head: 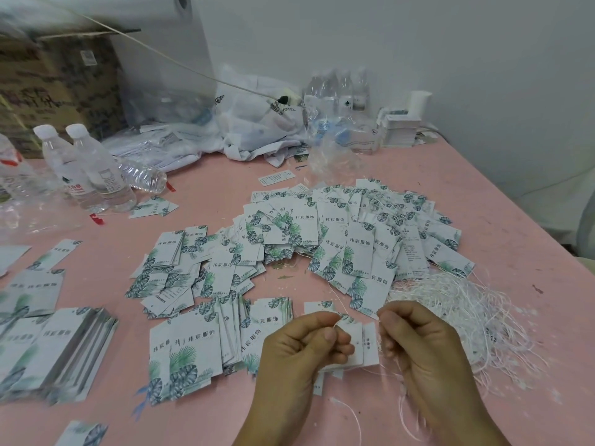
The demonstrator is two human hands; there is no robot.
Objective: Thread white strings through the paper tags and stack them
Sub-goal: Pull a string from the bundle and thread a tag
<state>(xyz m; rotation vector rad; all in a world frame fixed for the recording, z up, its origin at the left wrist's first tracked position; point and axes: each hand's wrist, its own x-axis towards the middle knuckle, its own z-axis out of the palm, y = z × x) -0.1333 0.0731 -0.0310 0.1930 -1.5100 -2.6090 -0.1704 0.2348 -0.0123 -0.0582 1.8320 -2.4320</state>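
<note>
My left hand [301, 347] grips a few white paper tags [362, 344] and pinches a thin white string [338, 302] at their top edge. My right hand [415, 342] is curled close beside the tags, with white strings hanging from it. A tangled heap of loose white strings [467, 320] lies just right of my hands. Leaf-printed tags with strings in them lie spread in a big pile [354, 239] in the middle of the pink table [502, 201]. Neater tag stacks [190, 342] sit left of my hands.
Water bottles [93, 169] stand at the left, one lying on its side. Cardboard boxes [54, 85], plastic bags [254, 120] and a small tag stack [399, 130] crowd the back edge by the wall. More tag stacks [48, 349] lie at the far left.
</note>
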